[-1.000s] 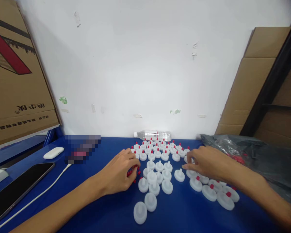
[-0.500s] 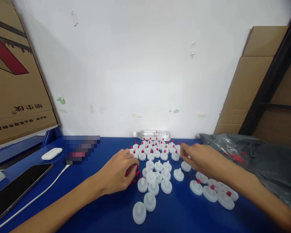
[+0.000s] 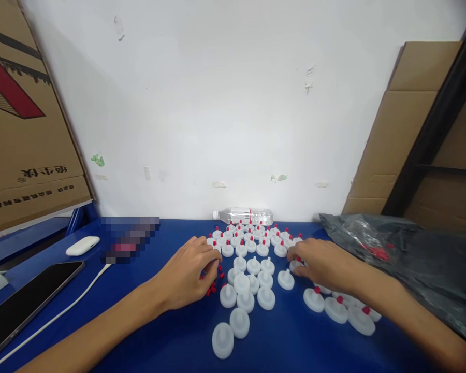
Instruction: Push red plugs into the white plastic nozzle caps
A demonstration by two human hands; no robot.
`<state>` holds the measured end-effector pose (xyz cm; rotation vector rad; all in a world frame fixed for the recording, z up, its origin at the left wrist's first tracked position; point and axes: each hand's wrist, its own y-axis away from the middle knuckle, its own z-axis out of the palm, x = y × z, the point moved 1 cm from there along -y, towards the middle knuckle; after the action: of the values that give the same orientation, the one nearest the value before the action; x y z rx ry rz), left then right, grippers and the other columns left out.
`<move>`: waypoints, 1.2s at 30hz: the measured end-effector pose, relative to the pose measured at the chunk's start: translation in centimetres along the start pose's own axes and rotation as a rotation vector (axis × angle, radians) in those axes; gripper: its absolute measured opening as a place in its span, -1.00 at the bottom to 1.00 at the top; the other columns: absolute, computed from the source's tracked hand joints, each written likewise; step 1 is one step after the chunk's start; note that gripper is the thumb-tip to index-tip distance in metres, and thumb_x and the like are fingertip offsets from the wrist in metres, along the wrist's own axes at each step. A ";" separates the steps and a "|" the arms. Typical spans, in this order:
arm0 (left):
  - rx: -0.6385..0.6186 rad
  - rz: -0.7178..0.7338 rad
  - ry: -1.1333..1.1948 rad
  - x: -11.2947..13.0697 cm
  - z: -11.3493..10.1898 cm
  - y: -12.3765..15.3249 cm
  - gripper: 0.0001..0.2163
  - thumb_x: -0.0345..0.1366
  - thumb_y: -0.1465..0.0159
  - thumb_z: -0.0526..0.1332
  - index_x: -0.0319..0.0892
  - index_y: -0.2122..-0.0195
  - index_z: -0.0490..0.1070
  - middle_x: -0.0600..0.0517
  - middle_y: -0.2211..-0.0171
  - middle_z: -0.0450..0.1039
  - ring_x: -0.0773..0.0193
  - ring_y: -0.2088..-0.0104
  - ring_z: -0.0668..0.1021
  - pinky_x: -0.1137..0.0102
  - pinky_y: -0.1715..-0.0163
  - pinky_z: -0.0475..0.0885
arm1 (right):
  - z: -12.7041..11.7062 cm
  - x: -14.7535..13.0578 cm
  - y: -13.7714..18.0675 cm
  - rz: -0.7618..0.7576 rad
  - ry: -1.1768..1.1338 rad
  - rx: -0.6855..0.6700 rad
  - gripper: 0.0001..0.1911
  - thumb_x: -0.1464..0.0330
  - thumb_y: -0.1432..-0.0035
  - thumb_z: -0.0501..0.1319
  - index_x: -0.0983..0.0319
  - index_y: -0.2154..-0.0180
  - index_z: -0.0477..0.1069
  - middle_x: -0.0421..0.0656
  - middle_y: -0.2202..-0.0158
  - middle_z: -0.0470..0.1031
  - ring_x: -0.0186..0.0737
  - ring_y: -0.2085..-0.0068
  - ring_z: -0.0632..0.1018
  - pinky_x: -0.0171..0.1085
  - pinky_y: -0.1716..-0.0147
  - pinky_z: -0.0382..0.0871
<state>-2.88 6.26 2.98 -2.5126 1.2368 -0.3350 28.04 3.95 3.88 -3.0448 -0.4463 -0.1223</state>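
On the blue counter (image 3: 287,344), set against a white wall, the work sits between big cardboard boxes: one to the left (image 3: 23,129), more leaning at the right (image 3: 404,129). A crumpled black plastic bag (image 3: 411,254) lies on the counter's right side, with some red bits showing in its folds. At the left edge lie a dark phone (image 3: 27,300), a white cable (image 3: 62,311) and a small white case (image 3: 82,245). A clear water bottle (image 3: 244,215) lies on its side by the wall.

The person's left hand (image 3: 186,274) rests palm down with its fingers curled over a scatter of loose red plugs (image 3: 213,285), just left of a cluster of bare white caps (image 3: 248,282). Its grip is hidden by the knuckles, so one cannot tell whether it pinches a plug. The right hand (image 3: 322,261) has its fingertips bunched on one white cap (image 3: 295,266) that sits on the counter near the cluster's right edge. A fleck of red shows there, but whether that grip is closed on the cap cannot be told.

Behind the hands, rows of caps with red plugs fitted (image 3: 252,238) stand close together, and more of these lie by the right forearm (image 3: 336,308).

By the look of it, the step in hand is pairing plug and cap. The pieces stand close, so handling one calls for a fine fingertip pinch that leaves its neighbours alone.
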 end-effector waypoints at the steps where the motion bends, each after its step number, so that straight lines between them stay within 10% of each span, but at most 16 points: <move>1: 0.002 0.001 -0.001 0.0 0.0 0.0 -0.79 -0.46 -0.34 0.05 -0.18 0.28 0.48 0.00 0.41 0.49 0.17 0.32 0.40 0.24 0.27 0.24 | 0.0 -0.1 0.0 -0.012 0.002 0.006 -0.76 0.42 -0.14 0.28 0.12 0.14 0.59 -0.07 0.20 0.64 0.05 0.17 0.64 -0.19 0.32 0.35; 12: 0.081 0.005 0.031 0.0 0.0 0.0 -0.79 -0.47 -0.33 0.07 -0.16 0.18 0.48 0.00 0.36 0.50 0.16 0.30 0.42 0.23 0.25 0.26 | -0.8 -0.8 -0.6 -0.165 -0.085 0.420 -0.63 0.36 -0.35 0.12 0.12 -0.17 0.27 -0.06 0.09 0.47 -0.16 0.34 0.59 -0.18 0.33 0.45; 19: 0.214 0.036 0.107 0.6 -0.9 0.2 -0.81 -0.38 -0.40 0.04 -0.20 0.04 0.39 -0.05 0.29 0.48 0.14 0.23 0.39 0.22 0.20 0.34 | -1.5 -5.3 0.4 -0.415 -0.244 0.737 -0.70 0.36 -0.38 0.12 0.16 -0.12 0.33 -0.01 0.02 0.49 -0.08 0.02 0.56 -0.11 0.09 0.51; 26: 0.210 0.217 0.009 3.4 -0.9 0.7 -0.82 -0.17 -0.34 0.20 -0.18 0.19 0.35 -0.03 0.33 0.42 0.14 0.27 0.36 0.20 0.24 0.30 | -1.2 -8.3 1.4 -0.675 -0.106 0.802 -0.81 0.34 -0.39 0.16 0.26 0.04 0.45 -0.07 0.21 0.57 -0.20 0.23 0.55 -0.19 0.25 0.47; 36: 0.147 0.333 0.028 4.3 -1.3 0.6 -0.79 -0.44 -0.41 -0.04 -0.15 0.39 0.21 -0.01 0.41 0.36 0.19 0.37 0.28 0.22 0.34 0.23 | -0.8 -9.3 1.4 -0.737 -0.124 0.861 -0.88 0.42 -0.33 0.20 0.30 0.12 0.44 -0.08 0.18 0.60 -0.19 0.12 0.59 -0.18 0.12 0.49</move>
<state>-1.19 2.30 4.20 -2.1403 1.5498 -0.3638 19.46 -0.12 3.76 -1.9455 -1.2220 0.1842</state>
